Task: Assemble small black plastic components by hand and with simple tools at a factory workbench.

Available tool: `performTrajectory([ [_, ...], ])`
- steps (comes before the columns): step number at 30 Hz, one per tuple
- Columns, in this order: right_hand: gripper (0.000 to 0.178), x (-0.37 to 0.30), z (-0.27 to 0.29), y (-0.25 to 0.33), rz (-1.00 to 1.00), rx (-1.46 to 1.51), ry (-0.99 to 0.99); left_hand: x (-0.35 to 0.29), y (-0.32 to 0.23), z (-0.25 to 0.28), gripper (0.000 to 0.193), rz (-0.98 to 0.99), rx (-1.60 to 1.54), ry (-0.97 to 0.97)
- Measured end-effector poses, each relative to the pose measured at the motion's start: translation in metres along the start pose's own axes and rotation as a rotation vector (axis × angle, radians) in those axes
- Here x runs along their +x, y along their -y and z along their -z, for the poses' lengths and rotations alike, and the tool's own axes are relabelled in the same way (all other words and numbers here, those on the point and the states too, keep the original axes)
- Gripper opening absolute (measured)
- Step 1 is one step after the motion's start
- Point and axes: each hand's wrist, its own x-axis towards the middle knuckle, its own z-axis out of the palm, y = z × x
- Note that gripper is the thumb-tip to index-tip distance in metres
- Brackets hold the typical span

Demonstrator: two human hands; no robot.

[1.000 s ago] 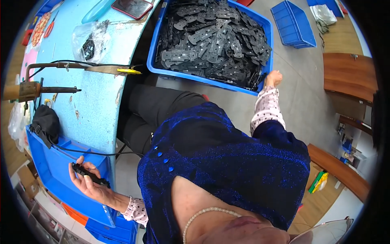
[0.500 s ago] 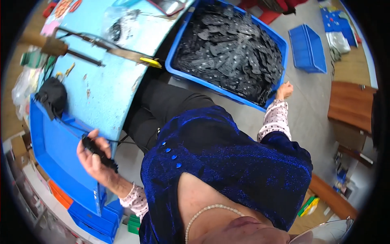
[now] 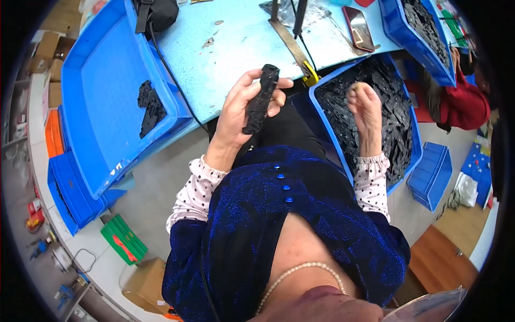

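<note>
My left hand (image 3: pixel 240 104) is closed around a long black plastic piece (image 3: pixel 260 102), perhaps several stacked together, and holds it upright in front of my lap. My right hand (image 3: pixel 366 107) is raised over a large blue bin (image 3: pixel 316 99) with its fingers curled into a pinch. Whether anything small is between those fingertips is hidden. Many flat black plastic pieces (image 3: pixel 394 107) fill that bin. A few more black pieces (image 3: pixel 153 110) lie in the near right corner of a shallow blue tray (image 3: pixel 102 102) on the left.
A worn light-blue table (image 3: pixel 206 67) spans the far side, bearing a phone (image 3: pixel 358 29), a black bag (image 3: pixel 156 15) and a metal bar with a yellow end (image 3: pixel 310 74). Another filled blue bin (image 3: pixel 389 21) stands far right. A black cord (image 3: pixel 177 83) runs beside the tray.
The view has swung left. My left hand has come from beside the left tray to in front of me, still holding black plastic. My right hand has left the bin's rim and is over its contents.
</note>
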Motion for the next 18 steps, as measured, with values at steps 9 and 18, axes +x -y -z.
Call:
performTrajectory([
  [9,0.013,0.026,-0.109,-0.001,-0.159,0.117,0.35,0.023,-0.002,0.012,0.031,0.033,0.026,0.01],
  [18,0.01,0.041,-0.11,-0.009,-0.164,0.297,0.417,0.034,0.004,0.006,0.058,-0.203,1.01,-0.071],
])
